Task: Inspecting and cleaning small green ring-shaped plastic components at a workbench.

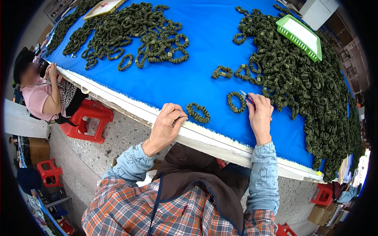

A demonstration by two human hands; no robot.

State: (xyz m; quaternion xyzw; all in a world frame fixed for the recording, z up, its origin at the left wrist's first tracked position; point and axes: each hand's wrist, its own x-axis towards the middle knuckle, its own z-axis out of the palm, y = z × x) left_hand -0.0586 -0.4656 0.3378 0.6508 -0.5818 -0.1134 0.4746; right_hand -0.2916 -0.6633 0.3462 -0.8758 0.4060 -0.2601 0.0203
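Right hand (260, 114) gripping small snips (246, 96) beside green scrunchie (236, 102); left hand (167, 126) curled empty on desk (197, 131) edge. Risk: blade nicking fabric, scrunchie (198, 112) near edge sliding off.

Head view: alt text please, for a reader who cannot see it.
A person's right hand holds small red-handled snips beside a green scrunchie on a blue-covered table, while the left hand rests on the table edge near another scrunchie. Heaps of green scrunchies and a green basket lie beyond.

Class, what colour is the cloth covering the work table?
Bright blue cloth, seen best in the head view.
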